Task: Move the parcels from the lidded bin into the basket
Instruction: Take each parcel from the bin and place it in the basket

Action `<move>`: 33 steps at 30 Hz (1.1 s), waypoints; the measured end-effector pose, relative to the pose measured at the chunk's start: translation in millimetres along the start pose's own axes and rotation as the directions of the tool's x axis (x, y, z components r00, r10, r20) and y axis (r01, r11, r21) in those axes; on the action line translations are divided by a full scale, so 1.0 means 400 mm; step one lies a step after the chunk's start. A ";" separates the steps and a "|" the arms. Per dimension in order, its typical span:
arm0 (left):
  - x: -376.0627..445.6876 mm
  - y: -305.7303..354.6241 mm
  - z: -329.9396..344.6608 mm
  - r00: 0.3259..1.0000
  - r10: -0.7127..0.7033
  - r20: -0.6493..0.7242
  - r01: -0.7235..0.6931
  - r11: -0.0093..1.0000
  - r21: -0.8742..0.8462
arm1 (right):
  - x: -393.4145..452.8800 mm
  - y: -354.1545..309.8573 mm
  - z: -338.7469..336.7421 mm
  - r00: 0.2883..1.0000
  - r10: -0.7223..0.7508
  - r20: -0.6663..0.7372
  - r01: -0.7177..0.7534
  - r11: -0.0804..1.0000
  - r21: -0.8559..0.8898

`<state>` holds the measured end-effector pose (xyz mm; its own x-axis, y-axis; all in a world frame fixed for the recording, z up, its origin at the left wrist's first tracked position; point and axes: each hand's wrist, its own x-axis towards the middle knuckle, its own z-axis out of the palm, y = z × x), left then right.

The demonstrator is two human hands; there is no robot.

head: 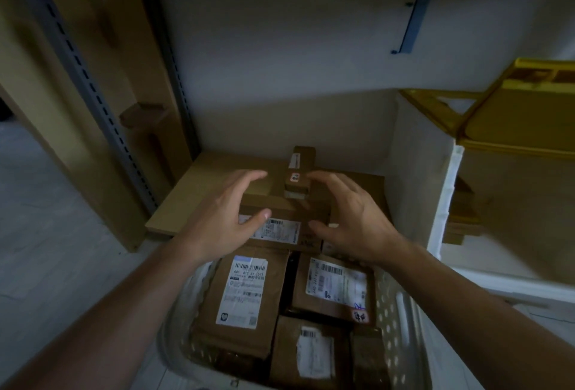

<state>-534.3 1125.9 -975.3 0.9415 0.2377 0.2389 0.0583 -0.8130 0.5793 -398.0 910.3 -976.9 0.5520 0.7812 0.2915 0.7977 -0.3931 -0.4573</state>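
A white perforated basket [401, 312] at the bottom centre holds several brown parcels with white labels, among them a large one [245, 293] and another [336, 287] beside it. At the basket's far end sits a brown box [280, 203] with a small narrow box [297, 182] on top. My left hand [224, 212] is at the brown box's left side, fingers spread over its top and thumb at its front label. My right hand [351, 218] hovers at the stack's right side with fingers loosely curved. The yellow lidded bin [513, 144] stands at the right, lid raised.
A white panel [448, 196] separates the basket area from the bin. More brown parcels [460, 221] show behind it. A wooden board [186, 200] lies under the stack's far left. A metal shelf upright [93, 91] and wooden planks stand at the left, a pale wall behind.
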 end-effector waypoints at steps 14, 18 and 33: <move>0.037 0.285 0.151 0.970 0.235 0.055 -0.211 0.938 -0.275 | -0.252 0.046 -0.242 0.895 0.109 -0.433 -0.071 0.992 0.103; 0.074 0.367 0.220 0.968 0.246 0.050 -0.215 0.916 -0.339 | -0.331 0.106 -0.292 0.873 0.185 -0.452 -0.178 0.982 0.057; 0.179 0.482 0.341 0.984 0.179 -0.001 -0.172 0.945 -0.278 | -0.265 0.336 -0.323 0.823 0.506 -0.258 -0.518 0.855 0.023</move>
<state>-410.1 913.6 -952.8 0.9366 0.0888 0.3391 -0.1990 -0.6618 0.7228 -317.8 712.1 -960.6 0.9206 0.3190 0.2252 0.3902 -0.7297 -0.5616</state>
